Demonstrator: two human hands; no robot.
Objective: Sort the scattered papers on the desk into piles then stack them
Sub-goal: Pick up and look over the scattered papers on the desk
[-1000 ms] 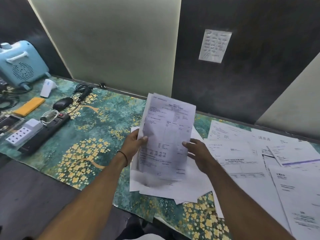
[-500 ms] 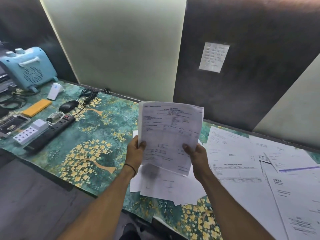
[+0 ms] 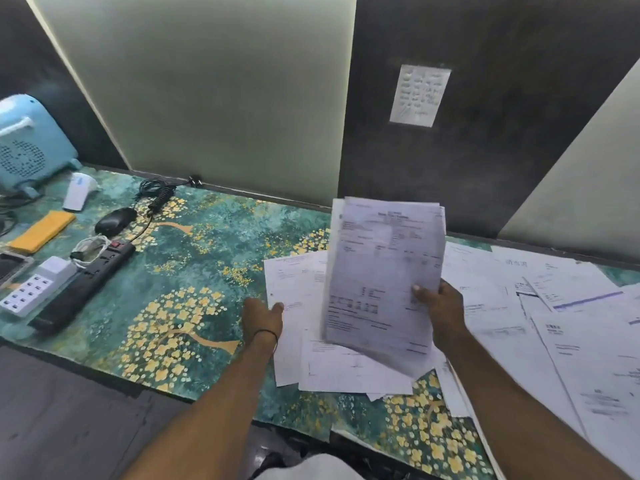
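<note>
Far left of the loose pile of white printed sheets (image 3: 346,372) that lies mid-desk: light blue plastic box with a perforated grille (image 3: 27,150), a small white plastic device (image 3: 79,190), and a flat orange rectangular pad (image 3: 41,232). Closer to the pile but still well left of it sit a white multi-port charger block (image 3: 34,289), a long black power strip with a red switch (image 3: 83,289) and a black computer mouse (image 3: 116,221). All are on the teal desk mat with gold flower trees (image 3: 194,271). The left hand (image 3: 261,317) is at the pile's left edge with its thumb on the outer sheet; its fingers are hidden, so I cannot tell if it grips. Above the pile, a sheaf of white printed forms (image 3: 381,271) is held upright off the desk. It is blurred. The right hand (image 3: 440,313) pinches its lower right edge, thumb on the front. Right of the pile, more white printed documents (image 3: 519,306) are spread overlapping across the desk. High on the dark wall behind the pile is a small white note (image 3: 419,95).
</note>
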